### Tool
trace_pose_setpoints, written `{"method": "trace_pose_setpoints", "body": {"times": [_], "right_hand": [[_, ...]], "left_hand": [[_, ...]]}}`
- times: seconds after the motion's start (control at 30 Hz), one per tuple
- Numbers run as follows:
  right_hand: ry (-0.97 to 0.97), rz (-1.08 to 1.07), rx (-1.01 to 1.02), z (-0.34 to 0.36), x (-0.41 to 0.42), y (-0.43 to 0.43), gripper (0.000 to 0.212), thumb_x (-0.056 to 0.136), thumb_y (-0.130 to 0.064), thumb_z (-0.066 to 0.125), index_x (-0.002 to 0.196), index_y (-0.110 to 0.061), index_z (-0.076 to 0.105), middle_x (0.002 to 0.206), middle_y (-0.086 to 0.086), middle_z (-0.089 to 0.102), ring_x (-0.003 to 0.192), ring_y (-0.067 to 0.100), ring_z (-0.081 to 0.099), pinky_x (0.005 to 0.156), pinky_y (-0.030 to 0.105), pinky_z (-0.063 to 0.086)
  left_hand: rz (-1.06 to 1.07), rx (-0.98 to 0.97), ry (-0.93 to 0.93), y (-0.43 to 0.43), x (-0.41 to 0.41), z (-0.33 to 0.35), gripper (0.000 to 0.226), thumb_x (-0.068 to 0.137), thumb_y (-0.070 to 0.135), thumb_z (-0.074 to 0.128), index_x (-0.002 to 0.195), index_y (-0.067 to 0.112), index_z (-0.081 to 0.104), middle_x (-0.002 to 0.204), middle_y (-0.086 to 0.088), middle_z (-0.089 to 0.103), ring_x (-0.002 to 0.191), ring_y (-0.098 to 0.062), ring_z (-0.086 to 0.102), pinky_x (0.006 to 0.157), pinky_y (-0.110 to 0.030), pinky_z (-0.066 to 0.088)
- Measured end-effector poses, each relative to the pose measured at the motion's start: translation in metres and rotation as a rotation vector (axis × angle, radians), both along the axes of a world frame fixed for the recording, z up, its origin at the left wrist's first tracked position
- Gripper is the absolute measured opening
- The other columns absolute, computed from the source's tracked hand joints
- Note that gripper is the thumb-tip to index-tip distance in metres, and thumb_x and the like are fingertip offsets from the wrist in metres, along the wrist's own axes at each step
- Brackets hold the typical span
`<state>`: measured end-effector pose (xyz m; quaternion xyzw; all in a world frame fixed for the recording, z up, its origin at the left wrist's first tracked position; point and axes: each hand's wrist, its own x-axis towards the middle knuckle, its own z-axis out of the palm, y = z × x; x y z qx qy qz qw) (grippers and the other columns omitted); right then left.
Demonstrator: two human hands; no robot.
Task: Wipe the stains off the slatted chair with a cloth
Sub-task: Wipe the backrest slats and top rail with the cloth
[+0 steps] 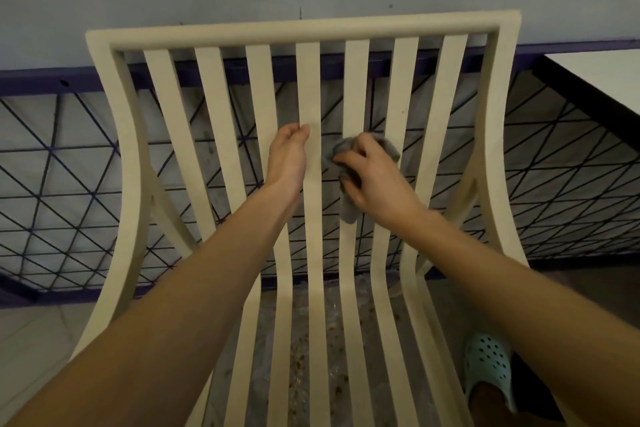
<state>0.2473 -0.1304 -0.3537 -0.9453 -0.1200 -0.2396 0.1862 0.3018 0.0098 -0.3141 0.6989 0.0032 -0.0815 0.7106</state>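
Note:
A cream slatted chair (294,29) fills the view, its back curving down into the seat. My left hand (287,156) grips one of the middle back slats, fingers curled round its edge. Just to the right, my right hand (372,178) holds a bunched grey cloth (348,208) against the neighbouring slat at mid-back height. Part of the cloth hangs below the hand.
Behind the chair runs a dark blue metal lattice railing (69,163) under a grey wall. A white table (595,80) with a dark edge stands at the right. Brown specks lie on the floor (298,360) under the seat. My foot in a pale green clog (488,371) is at the lower right.

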Motion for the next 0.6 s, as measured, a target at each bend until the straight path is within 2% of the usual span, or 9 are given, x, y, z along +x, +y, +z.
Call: {"method": "trace_pose_setpoints", "body": {"times": [0.1, 0.2, 0.3, 0.37, 0.43, 0.47, 0.53, 0.57, 0.6], "right_hand": [[0.074, -0.005, 0.023, -0.030, -0.010, 0.008, 0.029, 0.091, -0.010, 0.062, 0.119, -0.004, 0.061, 0.111, 0.010, 0.045, 0.095, 0.023, 0.053, 0.079, 0.034, 0.054], [0.142, 0.002, 0.025, -0.059, -0.019, 0.016, 0.029, 0.089, -0.002, 0.061, 0.118, -0.004, 0.059, 0.111, 0.010, 0.044, 0.095, 0.023, 0.051, 0.078, 0.036, 0.052], [0.255, -0.016, 0.060, -0.086, -0.020, 0.020, 0.034, 0.090, -0.001, 0.059, 0.123, -0.007, 0.055, 0.114, 0.005, 0.043, 0.099, 0.019, 0.049, 0.084, 0.036, 0.050], [0.308, -0.013, 0.103, -0.100, -0.022, 0.021, 0.029, 0.093, -0.003, 0.054, 0.121, -0.009, 0.055, 0.112, 0.003, 0.044, 0.096, 0.017, 0.049, 0.084, 0.037, 0.049], [0.324, 0.015, 0.032, -0.112, -0.028, 0.022, 0.029, 0.092, -0.001, 0.050, 0.118, -0.011, 0.058, 0.114, 0.006, 0.044, 0.094, 0.020, 0.047, 0.080, 0.038, 0.045], [0.338, 0.026, -0.006, -0.120, -0.031, 0.022, 0.029, 0.091, 0.000, 0.049, 0.116, -0.010, 0.059, 0.113, 0.006, 0.044, 0.092, 0.021, 0.047, 0.079, 0.039, 0.044], [0.405, 0.051, 0.063, -0.136, -0.034, 0.023, 0.020, 0.091, -0.001, 0.050, 0.104, -0.011, 0.062, 0.105, 0.007, 0.048, 0.087, 0.020, 0.048, 0.080, 0.045, 0.044], [0.435, 0.036, 0.088, -0.144, -0.035, 0.022, 0.016, 0.091, -0.002, 0.053, 0.099, -0.012, 0.063, 0.101, 0.006, 0.049, 0.087, 0.020, 0.050, 0.083, 0.044, 0.044], [0.458, 0.034, 0.071, -0.153, -0.038, 0.022, 0.018, 0.091, -0.001, 0.055, 0.102, -0.011, 0.065, 0.103, 0.006, 0.050, 0.091, 0.020, 0.052, 0.086, 0.037, 0.044]], "left_hand": [[0.009, -0.009, -0.018, -0.001, 0.002, -0.003, 0.009, 0.100, 0.027, 0.049, 0.100, 0.023, 0.057, 0.102, -0.001, 0.062, 0.105, -0.022, 0.059, 0.103, -0.047, 0.045], [0.008, -0.016, -0.034, -0.003, 0.001, -0.004, 0.011, 0.099, 0.026, 0.051, 0.105, 0.020, 0.057, 0.101, -0.001, 0.062, 0.099, -0.018, 0.058, 0.102, -0.044, 0.046], [0.010, -0.002, -0.051, -0.004, 0.001, -0.005, 0.019, 0.097, 0.026, 0.054, 0.113, 0.017, 0.057, 0.102, -0.002, 0.063, 0.097, -0.016, 0.059, 0.099, -0.039, 0.048], [0.013, 0.008, -0.066, -0.004, 0.002, -0.006, 0.025, 0.097, 0.025, 0.055, 0.120, 0.014, 0.057, 0.100, 0.001, 0.063, 0.092, -0.012, 0.059, 0.089, -0.026, 0.049], [0.022, 0.028, -0.087, -0.005, 0.002, -0.006, 0.027, 0.097, 0.021, 0.057, 0.123, 0.013, 0.055, 0.094, 0.008, 0.061, 0.084, -0.003, 0.057, 0.073, -0.010, 0.045], [0.026, 0.041, -0.098, -0.006, 0.001, -0.007, 0.028, 0.096, 0.018, 0.058, 0.123, 0.012, 0.055, 0.093, 0.009, 0.061, 0.081, 0.000, 0.056, 0.067, -0.006, 0.042], [0.034, 0.056, -0.111, -0.007, 0.001, -0.008, 0.033, 0.093, 0.013, 0.060, 0.126, 0.011, 0.054, 0.097, 0.007, 0.062, 0.082, 0.002, 0.056, 0.066, -0.007, 0.041], [0.036, 0.062, -0.115, -0.007, 0.001, -0.008, 0.035, 0.092, 0.011, 0.061, 0.127, 0.011, 0.053, 0.099, 0.007, 0.062, 0.082, 0.001, 0.057, 0.067, -0.008, 0.041], [0.038, 0.068, -0.116, -0.008, 0.000, -0.009, 0.036, 0.092, 0.010, 0.061, 0.127, 0.012, 0.052, 0.100, 0.006, 0.062, 0.083, 0.001, 0.057, 0.068, -0.009, 0.041]]}}
